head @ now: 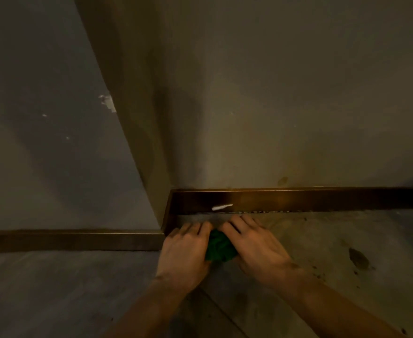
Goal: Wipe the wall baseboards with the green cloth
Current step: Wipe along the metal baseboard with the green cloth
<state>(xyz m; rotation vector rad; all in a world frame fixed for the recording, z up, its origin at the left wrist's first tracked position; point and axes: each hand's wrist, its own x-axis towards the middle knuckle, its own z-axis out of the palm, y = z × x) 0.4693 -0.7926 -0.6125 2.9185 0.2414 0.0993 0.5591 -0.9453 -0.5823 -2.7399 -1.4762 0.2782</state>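
While both hands, left hand (184, 242) and right hand (254, 242), bunch the green cloth (219, 247) between curled fingers on the floor (322, 240), the baseboard (298, 198) goes untouched. A white smear (221, 206) remains, so wiping looks barely begun.

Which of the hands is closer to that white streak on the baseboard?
The right hand. Its fingertips lie just below the white streak; the left hand sits lower and further left, both around the green cloth.
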